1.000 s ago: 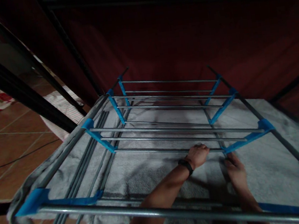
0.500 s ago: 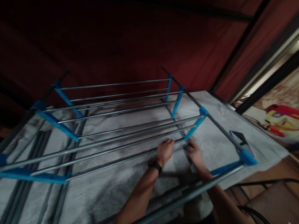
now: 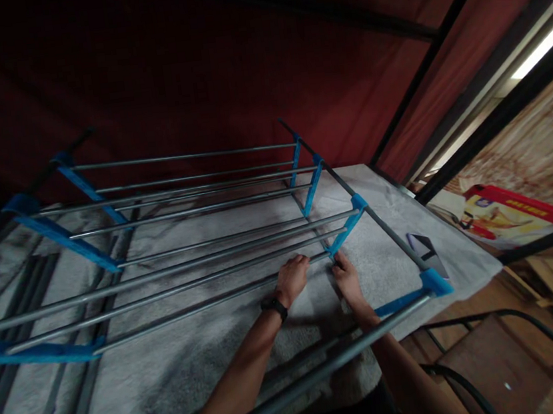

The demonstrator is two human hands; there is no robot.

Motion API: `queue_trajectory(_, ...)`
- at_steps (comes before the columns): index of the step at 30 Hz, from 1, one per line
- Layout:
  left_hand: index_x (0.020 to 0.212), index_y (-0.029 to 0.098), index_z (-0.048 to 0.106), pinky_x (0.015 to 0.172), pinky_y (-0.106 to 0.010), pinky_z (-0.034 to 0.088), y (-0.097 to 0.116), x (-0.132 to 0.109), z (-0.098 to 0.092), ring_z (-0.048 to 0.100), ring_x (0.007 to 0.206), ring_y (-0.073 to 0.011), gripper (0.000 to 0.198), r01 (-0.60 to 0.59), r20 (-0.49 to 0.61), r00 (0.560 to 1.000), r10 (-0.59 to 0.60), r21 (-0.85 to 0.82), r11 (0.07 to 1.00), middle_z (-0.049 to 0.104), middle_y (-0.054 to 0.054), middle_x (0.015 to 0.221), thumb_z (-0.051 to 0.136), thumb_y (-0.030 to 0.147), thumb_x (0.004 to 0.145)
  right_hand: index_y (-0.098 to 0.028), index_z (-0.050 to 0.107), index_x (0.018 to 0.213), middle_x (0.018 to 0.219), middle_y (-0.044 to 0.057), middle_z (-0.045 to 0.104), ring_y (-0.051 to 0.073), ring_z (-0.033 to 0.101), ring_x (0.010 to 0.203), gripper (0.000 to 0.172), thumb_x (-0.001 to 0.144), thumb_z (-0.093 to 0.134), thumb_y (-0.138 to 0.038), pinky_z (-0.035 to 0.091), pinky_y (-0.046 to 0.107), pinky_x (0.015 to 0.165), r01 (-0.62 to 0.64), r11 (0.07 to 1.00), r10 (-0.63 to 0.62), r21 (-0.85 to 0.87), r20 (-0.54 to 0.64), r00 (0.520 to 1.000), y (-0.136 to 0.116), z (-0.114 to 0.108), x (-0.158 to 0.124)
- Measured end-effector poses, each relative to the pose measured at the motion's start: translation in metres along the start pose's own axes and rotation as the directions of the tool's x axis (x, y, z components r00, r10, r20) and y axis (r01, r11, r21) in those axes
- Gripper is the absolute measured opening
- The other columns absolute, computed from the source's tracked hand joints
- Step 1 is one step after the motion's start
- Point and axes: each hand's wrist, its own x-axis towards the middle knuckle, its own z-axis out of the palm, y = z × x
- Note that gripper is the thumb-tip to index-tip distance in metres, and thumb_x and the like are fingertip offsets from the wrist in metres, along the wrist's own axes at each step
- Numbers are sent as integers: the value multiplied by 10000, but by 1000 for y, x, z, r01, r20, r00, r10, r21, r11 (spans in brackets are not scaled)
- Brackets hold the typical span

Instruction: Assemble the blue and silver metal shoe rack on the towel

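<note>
A rack of grey metal tubes and blue plastic brackets lies across a cloth-covered surface. My left hand (image 3: 293,279), with a dark band at the wrist, is closed round the near lower metal tube (image 3: 208,307), close to its right end. That end meets a blue bracket (image 3: 347,233). Just below this bracket, my right hand (image 3: 346,277) is closed on the rack's lower side pole; the fingertips are partly hidden. Both forearms pass under a thicker-looking front tube (image 3: 308,382), which runs into another blue bracket (image 3: 436,283) at the right.
Loose dark tubes (image 3: 25,291) lie at the left on the pale cloth (image 3: 388,254). A flat dark purple-edged item (image 3: 428,254) rests at the right. Beyond the table edge are a red and yellow box (image 3: 519,214) and a metal-framed chair (image 3: 501,354). Red sheeting (image 3: 190,76) hangs behind.
The view has turned slightly right, so the rack appears shifted left. Both hands keep their places on the rack, with little visible movement against it.
</note>
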Motion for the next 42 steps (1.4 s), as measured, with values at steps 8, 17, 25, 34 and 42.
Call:
queue_trajectory(8, 1279, 222, 667, 985, -278, 517, 0, -1, 0, 677, 1179, -188, 320, 12, -4, 1000, -12, -25, 1000, 710, -55, 1293, 413, 206, 1084, -196, 647, 1397, 1433, 100, 663, 308, 580, 1360, 647, 780, 493, -319, 392, 532, 1228, 5, 1000, -5, -4, 7, 1000, 0, 0, 0)
queue_trajectory(17, 1298, 224, 672, 1006, -267, 509, -2, 0, 1, 672, 1196, -185, 313, 12, -25, 1000, -13, -54, 998, 713, -45, 1307, 448, 224, 1080, -182, 643, 1400, 1450, 117, 648, 322, 574, 1375, 644, 783, 509, -311, 380, 546, 1234, 3, 1000, -3, 4, 16, 1000, -3, -1, -2)
queue_trajectory(25, 1314, 237, 665, 1026, -274, 509, -4, 2, 3, 667, 1213, -185, 325, 10, -31, 999, -12, -64, 998, 705, -46, 1325, 451, 210, 1071, -215, 647, 1412, 1432, 87, 666, 310, 571, 1375, 641, 793, 516, -320, 382, 543, 1237, 14, 1000, -14, -4, 12, 1000, 0, 0, -1)
queue_trajectory(34, 1308, 227, 661, 1032, -270, 498, -5, 3, 4, 666, 1208, -187, 328, 7, -25, 1000, -9, -56, 998, 708, -46, 1319, 428, 211, 1077, -198, 642, 1418, 1442, 94, 660, 305, 565, 1393, 625, 825, 517, -352, 385, 511, 1240, -15, 1000, 15, -14, 21, 1000, -6, -1, -2)
queue_trajectory(42, 1283, 213, 669, 1030, -270, 494, -3, 2, 4, 667, 1201, -190, 329, -2, -17, 1000, 1, -41, 999, 713, -57, 1299, 415, 189, 1075, -183, 629, 1434, 1454, 115, 651, 326, 562, 1402, 635, 831, 523, -353, 374, 537, 1243, -30, 999, 31, -34, 28, 999, -9, -1, -4)
